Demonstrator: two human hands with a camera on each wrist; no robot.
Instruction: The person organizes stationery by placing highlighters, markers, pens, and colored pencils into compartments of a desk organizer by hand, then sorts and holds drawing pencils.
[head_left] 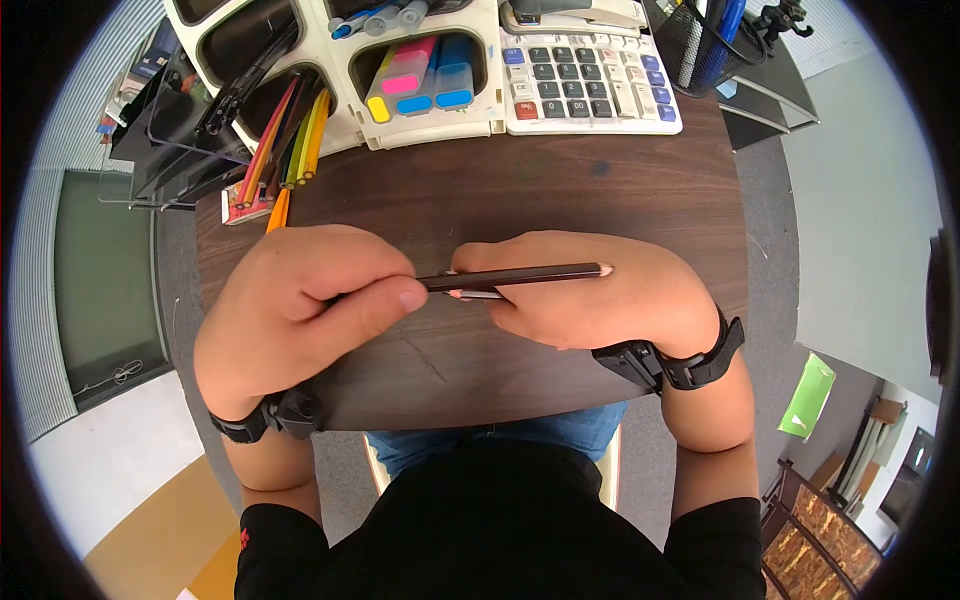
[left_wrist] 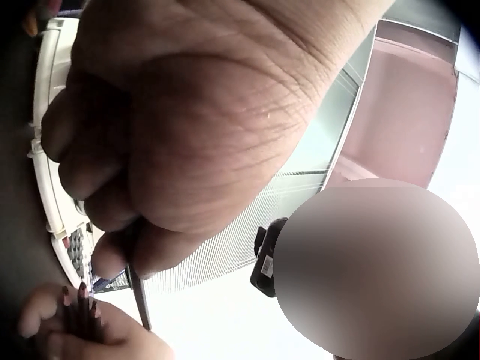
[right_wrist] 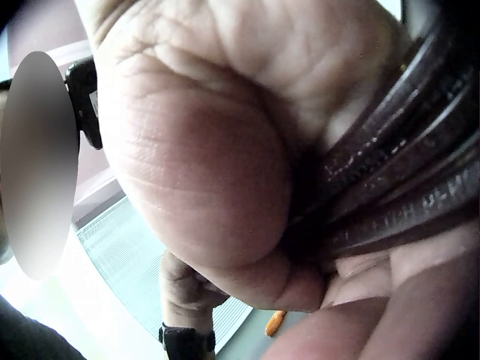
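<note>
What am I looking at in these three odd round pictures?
There is no machine here: a person wears three cameras. The big picture comes from the head, looking down at a brown table. The left hand pinches one dark pencil. The right hand grips a bundle of pencils, shown close up by its wrist camera. The other close-up comes from the left wrist. At the table's back lie a calculator, highlighters in a white tray and coloured pencils.

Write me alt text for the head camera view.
Over a dark wooden table, the left hand pinches one end of a dark pencil while the right hand holds a bundle of them. Behind stand a calculator and an organiser with highlighters and coloured pencils.
</note>
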